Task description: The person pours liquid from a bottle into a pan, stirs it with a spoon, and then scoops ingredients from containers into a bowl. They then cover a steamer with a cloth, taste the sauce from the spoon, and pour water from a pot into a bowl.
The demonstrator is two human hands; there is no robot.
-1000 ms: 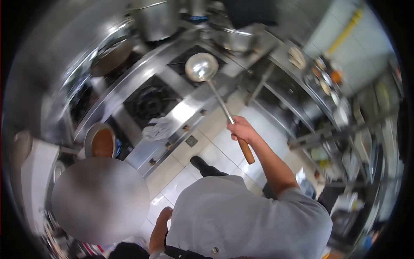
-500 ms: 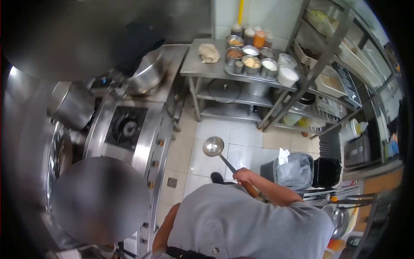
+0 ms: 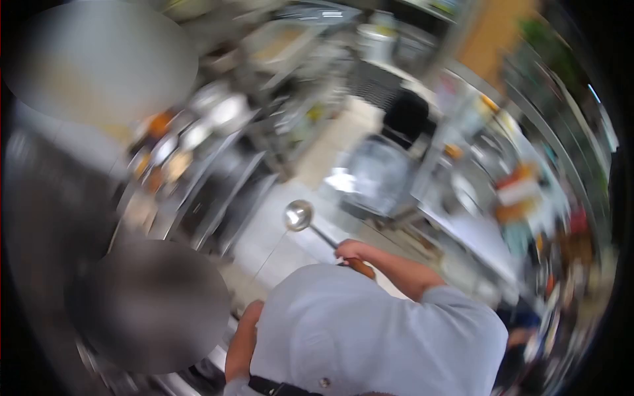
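My right hand (image 3: pixel 350 250) is wrapped round the handle of a long metal ladle (image 3: pixel 299 216), near where the dark shaft meets the brown wooden grip. The ladle's round bowl points away from me, above the tiled floor, and its shaft slopes back toward my body. Of my left arm (image 3: pixel 243 342) only the forearm shows, down beside my grey shirt; the left hand itself is hidden.
Motion blurs the room. A bin with a clear liner (image 3: pixel 380 177) stands ahead, a black bin (image 3: pixel 406 115) behind it. A cluttered counter (image 3: pixel 462 228) runs along the right; a steel table with containers (image 3: pixel 218 195) and shelving are at left.
My view has turned to the right, so the steel table has swung left and the bins are now ahead. The stove has left clear view. The ladle stays in my right hand.
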